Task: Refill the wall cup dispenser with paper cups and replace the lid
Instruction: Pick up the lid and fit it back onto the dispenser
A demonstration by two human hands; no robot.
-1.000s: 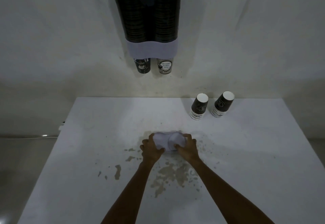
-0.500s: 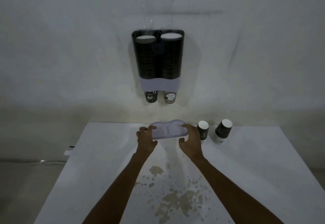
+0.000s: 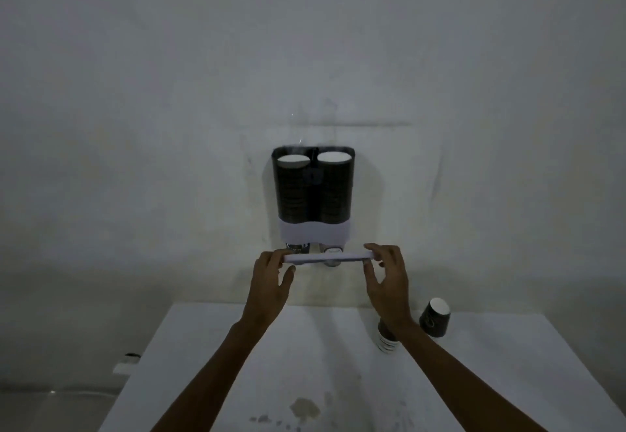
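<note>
The wall cup dispenser (image 3: 313, 194) hangs on the wall with two dark tubes full of stacked paper cups, their white tops open at the rim, and a pale band near its base. A flat white lid (image 3: 327, 257) is held level in the air just below the dispenser's bottom outlets. My left hand (image 3: 271, 275) grips the lid's left end and my right hand (image 3: 384, 274) grips its right end. Two short stacks of dark paper cups lie on the table, one (image 3: 386, 341) partly behind my right wrist, the other (image 3: 435, 318) further right.
A white table (image 3: 237, 364) with brown stains (image 3: 305, 409) near its front stands against the pale wall. A small white object (image 3: 123, 365) lies off the table's left edge.
Both hands picked the lid up off the table and raised it toward the dispenser. The camera has tilted upward, so the dispenser's open top is in view.
</note>
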